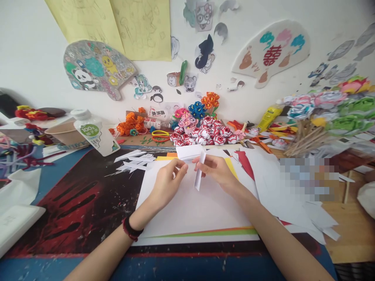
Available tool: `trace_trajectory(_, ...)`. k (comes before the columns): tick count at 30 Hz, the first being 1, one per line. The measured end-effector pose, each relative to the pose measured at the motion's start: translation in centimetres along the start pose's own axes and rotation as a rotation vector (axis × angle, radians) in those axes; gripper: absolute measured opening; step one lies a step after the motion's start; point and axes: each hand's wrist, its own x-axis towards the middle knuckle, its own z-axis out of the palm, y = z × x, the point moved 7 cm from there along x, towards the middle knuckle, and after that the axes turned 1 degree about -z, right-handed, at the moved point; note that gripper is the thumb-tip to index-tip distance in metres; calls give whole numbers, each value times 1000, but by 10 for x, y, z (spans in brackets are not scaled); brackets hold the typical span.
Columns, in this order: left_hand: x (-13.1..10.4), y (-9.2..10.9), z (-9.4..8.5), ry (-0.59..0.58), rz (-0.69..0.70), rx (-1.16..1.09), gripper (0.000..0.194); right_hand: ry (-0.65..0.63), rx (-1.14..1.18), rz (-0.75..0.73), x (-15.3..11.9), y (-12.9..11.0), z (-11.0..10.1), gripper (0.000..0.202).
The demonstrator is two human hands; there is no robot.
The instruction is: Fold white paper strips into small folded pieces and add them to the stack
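Observation:
In the head view, my right hand pinches a narrow folded strip of white paper, which stands nearly upright with a crease along its length. To its left, my left hand has thumb and fingers brought together; anything between those fingertips is too small to make out. Both hands are above a stack of white paper sheets, whose lower edge shows green and orange layers. Just beyond the fingers lies a small white piece of paper. Loose white paper strips are scattered to the left.
Red-and-white paper flowers are bunched along the wall. A white bottle and a paper tub stand back left. At right are more paper sheets, a yellow bottle and flowers on sticks.

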Motion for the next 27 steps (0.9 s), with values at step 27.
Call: trace_trajectory(27,-26,32,-11,418,601,722,20,-157,-216,42,-9,5,30,24)
